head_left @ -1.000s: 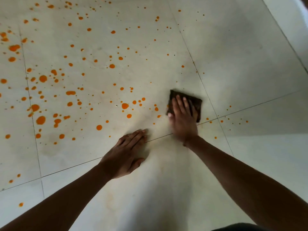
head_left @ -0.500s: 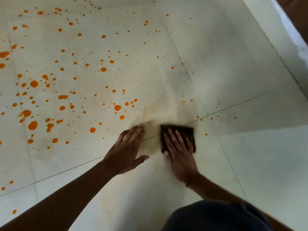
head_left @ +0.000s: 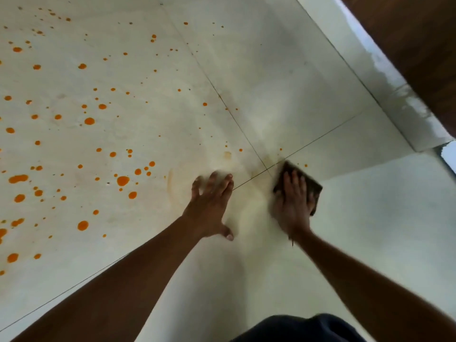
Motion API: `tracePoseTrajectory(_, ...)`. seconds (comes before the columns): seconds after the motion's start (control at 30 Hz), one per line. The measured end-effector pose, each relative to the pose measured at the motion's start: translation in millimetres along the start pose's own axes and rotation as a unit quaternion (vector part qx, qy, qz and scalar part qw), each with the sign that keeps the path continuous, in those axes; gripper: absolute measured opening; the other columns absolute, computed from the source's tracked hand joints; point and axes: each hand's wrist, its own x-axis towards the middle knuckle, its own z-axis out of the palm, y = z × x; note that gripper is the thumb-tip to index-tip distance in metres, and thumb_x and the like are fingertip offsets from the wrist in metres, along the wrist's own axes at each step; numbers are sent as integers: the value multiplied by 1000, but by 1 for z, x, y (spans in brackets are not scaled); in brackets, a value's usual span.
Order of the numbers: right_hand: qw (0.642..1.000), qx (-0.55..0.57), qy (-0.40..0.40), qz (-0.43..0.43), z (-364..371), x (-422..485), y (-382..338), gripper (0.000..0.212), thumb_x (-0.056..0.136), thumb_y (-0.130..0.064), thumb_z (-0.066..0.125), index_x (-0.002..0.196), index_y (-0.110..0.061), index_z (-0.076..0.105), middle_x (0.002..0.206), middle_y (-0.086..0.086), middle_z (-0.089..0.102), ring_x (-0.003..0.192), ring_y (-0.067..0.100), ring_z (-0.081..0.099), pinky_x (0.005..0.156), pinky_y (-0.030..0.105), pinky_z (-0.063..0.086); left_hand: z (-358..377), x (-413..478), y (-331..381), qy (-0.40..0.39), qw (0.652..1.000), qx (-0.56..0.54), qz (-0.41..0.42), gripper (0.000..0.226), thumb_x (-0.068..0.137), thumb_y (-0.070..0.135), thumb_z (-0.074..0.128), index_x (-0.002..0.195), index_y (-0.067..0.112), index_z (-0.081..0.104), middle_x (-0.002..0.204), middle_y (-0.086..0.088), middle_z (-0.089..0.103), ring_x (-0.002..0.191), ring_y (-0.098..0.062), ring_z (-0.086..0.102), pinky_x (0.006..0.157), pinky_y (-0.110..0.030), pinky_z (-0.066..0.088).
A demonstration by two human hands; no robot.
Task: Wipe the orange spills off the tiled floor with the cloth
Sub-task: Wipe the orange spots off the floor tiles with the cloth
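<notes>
Orange spills dot the pale tiled floor, thickest on the left half. A dark brown cloth lies flat on the floor beside a crossing of grout lines. My right hand presses down on it with fingers spread, covering most of it. My left hand rests flat on the floor to the left, fingers apart, holding nothing. A faint yellowish smear marks the tiles between and beyond my hands. A few small orange dots sit just past the cloth.
A white skirting strip runs along the right, with a dark brown wooden surface above it. Dark clothing shows at the bottom edge.
The right hand slid the cloth from beyond the grout line back toward me, then out to the right of the crossing. The view swung right. My left hand stayed planted.
</notes>
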Motion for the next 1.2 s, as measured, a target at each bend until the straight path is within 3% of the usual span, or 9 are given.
tracePoseTrajectory(0.1, 998, -15, 19, 63, -6, 81, -44, 58, 101, -34, 34, 155, -22, 16, 163, -1, 8, 150, 19, 4, 119, 48, 5, 1, -1, -2, 8, 1000, -15, 4, 141, 55, 80, 66, 153, 13, -9, 161, 2, -22, 146, -30, -24, 113, -61, -11)
tracePoseTrajectory(0.3, 962, -6, -56, -268, 21, -19, -45, 56, 97, -40, 30, 150, -23, 32, 159, -3, 24, 149, 18, 12, 118, 49, 12, 0, -39, -11, 97, 994, -45, -28, 128, 55, 76, 69, 151, 3, 23, 161, -11, 19, 149, -27, 15, 120, -47, 9)
tracePoseTrajectory(0.4, 983, -7, -27, -180, 2, 28, -27, 57, 96, -38, 33, 148, -18, 37, 158, 4, 26, 148, 25, 17, 117, 52, 15, 9, -82, -35, 131, 989, 1, -63, 116, 57, 76, 68, 140, -1, 45, 149, -14, 44, 137, -27, 44, 111, -52, 31)
tracePoseTrajectory(0.5, 993, -35, 6, -108, 20, 69, -105, 57, 97, -30, 39, 152, -22, 26, 162, -2, 15, 149, 20, 8, 118, 47, 7, 10, -97, -55, 124, 989, 63, -51, 108, 65, 76, 61, 138, -2, 48, 146, -15, 47, 133, -27, 48, 108, -55, 32)
tracePoseTrajectory(0.7, 909, -29, -63, -410, 40, -52, -92, 59, 92, -34, 40, 149, -24, 33, 159, -2, 27, 148, 20, 17, 115, 49, 20, 1, -125, -64, 125, 982, 73, -121, 102, 61, 70, 73, 130, -2, 57, 140, -14, 54, 128, -31, 53, 107, -59, 34)
tracePoseTrajectory(0.87, 966, -57, -17, -253, 40, 4, -166, 60, 92, -35, 38, 150, -23, 32, 160, 0, 23, 148, 23, 17, 118, 46, 11, 17, -167, -73, 148, 973, 50, -173, 99, 61, 63, 78, 133, -1, 54, 144, -13, 50, 131, -32, 49, 106, -59, 34)
tracePoseTrajectory(1.03, 852, -30, -74, -517, 96, -104, -211, 61, 91, -33, 44, 150, -24, 31, 160, -1, 23, 148, 20, 16, 116, 48, 17, 29, -218, -99, 163, 948, 29, -271, 93, 72, 69, 45, 132, -1, 54, 147, -13, 46, 135, -33, 44, 108, -55, 25)
tracePoseTrajectory(1.1, 821, -39, -85, -564, 79, -98, -180, 59, 92, -33, 44, 149, -24, 34, 159, -2, 25, 148, 18, 19, 116, 47, 20, 36, -241, -101, 161, 938, 14, -306, 94, 72, 69, 57, 133, -2, 53, 149, -14, 44, 135, -35, 43, 107, -57, 28)
tracePoseTrajectory(1.2, 874, -58, -50, -479, 71, -60, -219, 57, 91, -30, 49, 147, -21, 40, 156, 1, 33, 145, 23, 27, 116, 48, 21, 45, -277, -97, 144, 918, -22, -368, 104, 59, 64, 80, 134, -3, 52, 151, -15, 40, 137, -36, 41, 107, -59, 33)
